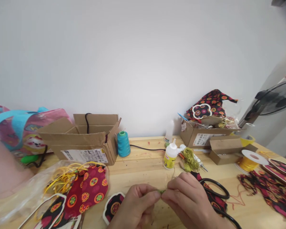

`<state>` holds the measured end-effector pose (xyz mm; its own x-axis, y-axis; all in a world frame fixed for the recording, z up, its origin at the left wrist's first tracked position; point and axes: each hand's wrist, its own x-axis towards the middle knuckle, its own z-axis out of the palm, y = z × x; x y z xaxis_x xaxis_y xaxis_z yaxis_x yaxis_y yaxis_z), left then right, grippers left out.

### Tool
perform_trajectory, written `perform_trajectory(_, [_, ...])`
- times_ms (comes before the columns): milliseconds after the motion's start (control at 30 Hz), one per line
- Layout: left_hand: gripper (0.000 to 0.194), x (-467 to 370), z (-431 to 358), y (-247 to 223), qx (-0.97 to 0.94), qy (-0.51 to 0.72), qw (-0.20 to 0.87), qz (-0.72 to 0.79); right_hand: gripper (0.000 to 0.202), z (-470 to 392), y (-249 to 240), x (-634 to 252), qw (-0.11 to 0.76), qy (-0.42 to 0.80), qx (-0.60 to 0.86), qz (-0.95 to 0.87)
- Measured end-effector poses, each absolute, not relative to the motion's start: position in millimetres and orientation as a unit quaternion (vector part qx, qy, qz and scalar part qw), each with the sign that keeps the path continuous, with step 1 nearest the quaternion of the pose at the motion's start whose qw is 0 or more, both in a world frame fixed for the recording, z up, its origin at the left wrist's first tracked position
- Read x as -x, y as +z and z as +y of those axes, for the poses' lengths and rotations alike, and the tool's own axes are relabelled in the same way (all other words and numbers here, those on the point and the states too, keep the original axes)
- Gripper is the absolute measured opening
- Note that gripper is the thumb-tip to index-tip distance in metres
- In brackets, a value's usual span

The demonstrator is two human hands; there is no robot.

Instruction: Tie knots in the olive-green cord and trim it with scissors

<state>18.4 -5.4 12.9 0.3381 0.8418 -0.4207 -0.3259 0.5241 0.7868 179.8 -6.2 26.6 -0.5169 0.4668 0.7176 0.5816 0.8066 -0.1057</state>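
Observation:
Over the front middle of the wooden table, my left hand (143, 202) and my right hand (188, 197) meet fingertip to fingertip. Both are closed in a pinch on a small piece of green thread (161, 191), most of it covered by the fingers. Partly behind my left hand lies a flower-shaped, white-edged piece with dark patterned fabric (114, 205). Scissors with black handles (216, 189) rest on patterned cloth beside my right hand. Beyond the hands stand a yellow-labelled glue bottle (170, 156) and a bundle of olive yarn (190, 159).
An open cardboard box (78, 143) and a teal thread cone (123, 144) stand at the back left. Red patterned fabric (92, 187) and yellow cord (62, 179) lie at left. At right are a filled box (188, 135), a yellow cord spool (249, 162) and a fan (276, 98).

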Motion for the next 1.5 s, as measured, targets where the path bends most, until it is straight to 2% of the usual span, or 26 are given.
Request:
perform_trajectory(267, [0.031, -21.2, -8.7, 18.5, -0.369, 0.408, 0.691, 0.469, 0.025, -5.6, 17.7, -173.3, 0.405, 0.035, 0.340, -0.848])
perform_trajectory(633, [0.016, -22.4, -4.9, 9.3, -0.483, 0.434, 0.565, 0.509, 0.016, -5.3, 8.1, -171.2, 0.418, 0.160, 0.375, -0.812])
perform_trajectory(833, [0.022, -18.6, -5.2, 6.9, -0.523, 0.407, 0.564, 0.492, 0.015, -4.7, 6.3, -173.6, 0.403, 0.244, 0.414, -0.779])
perform_trajectory(1000, [0.024, -20.8, -5.5, 8.4, -0.518, 0.420, 0.560, 0.492, 0.017, -5.6, 9.1, -172.0, 0.411, 0.253, 0.423, -0.767])
perform_trajectory(1100, [0.025, -21.8, -6.1, 14.2, -0.469, 0.427, 0.601, 0.487, 0.018, -4.4, 11.1, -171.6, 0.429, 0.260, 0.406, -0.764])
perform_trajectory(1233, [0.029, -21.4, -8.5, 25.9, -0.404, 0.389, 0.668, 0.489, 0.021, -1.9, 15.9, -176.8, 0.425, 0.327, 0.411, -0.737])
perform_trajectory(1333, [0.025, -20.5, -9.3, 28.9, -0.396, 0.390, 0.677, 0.482, 0.017, -1.4, 19.4, -181.4, 0.414, 0.311, 0.394, -0.760])
perform_trajectory(1500, [0.013, -20.4, -6.0, 14.9, -0.434, 0.403, 0.646, 0.482, 0.012, -1.6, 22.0, -182.9, 0.408, 0.193, 0.334, -0.827])
